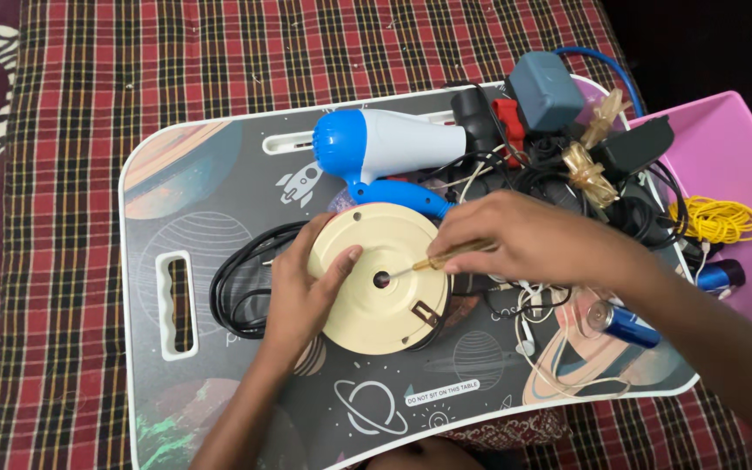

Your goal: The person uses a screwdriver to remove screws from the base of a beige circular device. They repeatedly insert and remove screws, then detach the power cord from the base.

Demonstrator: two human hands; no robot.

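Your left hand lies flat on the cream disc, fingers spread, thumb pressing its top face, pinning it rather than gripping it. The disc sits mid-surface on the lap tray, just near of the hair dryer. Your right hand is closed around a screwdriver, its tip at the disc's centre hole. The disc looks like stiff, light, smooth plastic, so it may spin or slide; hold it by the rim. A black cord coils left of it, and a battery lies to the right.
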